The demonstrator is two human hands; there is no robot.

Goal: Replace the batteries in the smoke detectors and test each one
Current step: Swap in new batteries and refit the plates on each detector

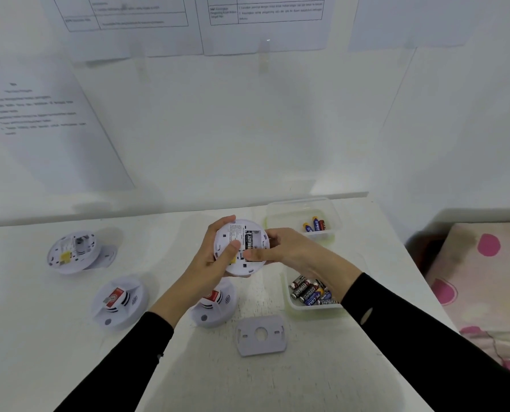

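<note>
Battery alignment decides the coming move: the black cell sits in the open bay on the back of the smoke detector, its long axis running from 12 to 6 o'clock. What looks like a vacant slot lies just beside it toward 3 o'clock, on the side of the right hand. That hand is the nearer one. Its fingers curl around the detector's 3 o'clock rim, with the thumb tip touching the seated cell's lower end. The left hand grips the rim from 9 o'clock, thumb laid across the back, so the unit is held above the desk, back up. The detector is a white round disc with fine print and small slots, and the cell carries white lettering along its length. More spare batteries lie in a clear tub at 5 o'clock of the unit, near the right wrist. A second cell would probably come from there, turned to the same 12-to-6 line.
</note>
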